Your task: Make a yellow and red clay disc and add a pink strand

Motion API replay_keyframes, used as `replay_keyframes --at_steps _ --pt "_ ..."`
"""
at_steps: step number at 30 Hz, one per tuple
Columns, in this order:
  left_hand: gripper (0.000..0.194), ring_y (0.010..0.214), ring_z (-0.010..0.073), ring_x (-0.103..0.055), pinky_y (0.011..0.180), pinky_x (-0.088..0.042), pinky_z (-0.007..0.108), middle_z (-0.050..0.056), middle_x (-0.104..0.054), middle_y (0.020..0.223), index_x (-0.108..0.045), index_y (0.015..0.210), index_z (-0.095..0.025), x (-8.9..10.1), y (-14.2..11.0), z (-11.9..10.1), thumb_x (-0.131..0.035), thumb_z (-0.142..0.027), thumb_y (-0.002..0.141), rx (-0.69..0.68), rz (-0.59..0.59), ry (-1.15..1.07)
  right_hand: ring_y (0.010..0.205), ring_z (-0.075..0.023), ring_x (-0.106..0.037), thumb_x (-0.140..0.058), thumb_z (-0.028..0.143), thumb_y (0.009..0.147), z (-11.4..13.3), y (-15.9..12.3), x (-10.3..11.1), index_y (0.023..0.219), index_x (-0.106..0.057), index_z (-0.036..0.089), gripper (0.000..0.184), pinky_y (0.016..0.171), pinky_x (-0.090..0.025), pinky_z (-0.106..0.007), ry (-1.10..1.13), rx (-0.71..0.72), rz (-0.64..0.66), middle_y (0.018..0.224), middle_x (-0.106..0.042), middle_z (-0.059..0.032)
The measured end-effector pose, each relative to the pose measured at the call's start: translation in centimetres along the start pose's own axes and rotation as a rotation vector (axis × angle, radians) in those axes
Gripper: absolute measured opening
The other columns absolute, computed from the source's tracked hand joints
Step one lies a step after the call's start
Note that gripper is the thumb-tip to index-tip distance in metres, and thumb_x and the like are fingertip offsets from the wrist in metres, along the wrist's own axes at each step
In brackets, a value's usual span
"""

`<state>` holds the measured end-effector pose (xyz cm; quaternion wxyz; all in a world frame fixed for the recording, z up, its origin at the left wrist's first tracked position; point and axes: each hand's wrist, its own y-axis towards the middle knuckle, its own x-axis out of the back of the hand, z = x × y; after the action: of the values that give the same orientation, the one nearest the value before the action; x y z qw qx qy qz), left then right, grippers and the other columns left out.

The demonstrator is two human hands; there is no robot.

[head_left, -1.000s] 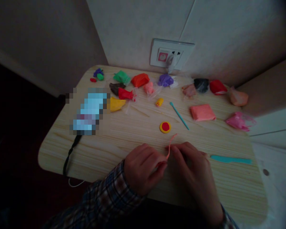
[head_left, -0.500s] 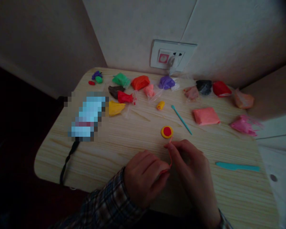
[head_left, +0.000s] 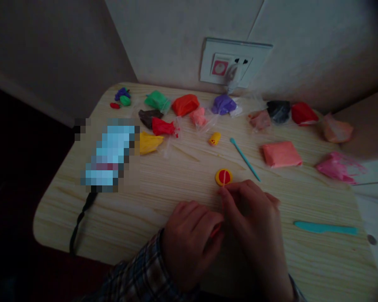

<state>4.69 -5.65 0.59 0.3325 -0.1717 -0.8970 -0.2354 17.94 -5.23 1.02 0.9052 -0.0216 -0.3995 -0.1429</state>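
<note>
A thin, pale orange-pink strand of clay (head_left: 224, 176) is pinched between the thumb and fingertips of my right hand (head_left: 255, 214). Its free end lies over the red centre of a small round clay disc (head_left: 219, 183) with a yellow rim, flat on the table just beyond my fingertips. My left hand (head_left: 192, 239) is closed beside it, nearer to me. A bit of orange-red clay (head_left: 216, 230) shows between its thumb and curled fingers; the rest is hidden.
Behind the disc lie a small yellow clay piece (head_left: 214, 139) and a thin teal modelling tool (head_left: 245, 159). A teal clay knife (head_left: 326, 227) is at right, a blurred-out phone (head_left: 110, 155) with a cord at left. Bagged clay, including a purple pack (head_left: 223, 104), lines the back.
The strand's upper end has moved onto the disc's red centre as my right hand shifted slightly. The strand stretched between both hands earlier; now that stretch is no longer visible. The view moved a little.
</note>
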Motion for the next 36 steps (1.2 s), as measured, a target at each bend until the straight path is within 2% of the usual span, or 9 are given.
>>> replay_keyframes --at_steps 5,14,36 --pt "0.008 0.066 0.0168 -0.053 0.063 -0.04 0.031 0.001 -0.061 0.07 -0.056 0.079 -0.016 -0.14 -0.08 0.13 -0.051 -0.016 0.086 0.015 0.029 0.004 0.066 -0.0172 -0.058 -0.05 0.033 0.085 -0.05 -0.19 0.07 0.072 -0.059 0.021 0.02 0.073 -0.03 -0.037 -0.097 0.007 -0.023 0.07 -0.06 0.002" --pt "0.007 0.066 0.0163 -0.051 0.064 -0.037 0.031 0.0 -0.059 0.069 -0.055 0.081 -0.017 -0.16 -0.19 0.18 -0.051 -0.014 0.086 0.008 0.034 -0.026 0.065 -0.0173 -0.058 -0.052 0.037 0.084 -0.18 0.12 -0.03 0.073 -0.06 0.021 0.021 0.067 -0.034 -0.034 -0.032 -0.038 -0.037 0.069 -0.062 0.0005" --pt "0.011 0.067 0.0161 -0.052 0.063 -0.039 0.031 0.001 -0.062 0.07 -0.057 0.079 -0.017 -0.03 -0.12 -0.06 -0.049 -0.016 0.087 0.041 0.047 -0.031 0.066 -0.0171 -0.057 -0.04 0.049 0.091 -0.21 -0.03 0.42 0.074 -0.058 0.021 0.038 0.074 -0.028 -0.037 -0.189 -0.004 -0.062 0.071 -0.061 0.0003"
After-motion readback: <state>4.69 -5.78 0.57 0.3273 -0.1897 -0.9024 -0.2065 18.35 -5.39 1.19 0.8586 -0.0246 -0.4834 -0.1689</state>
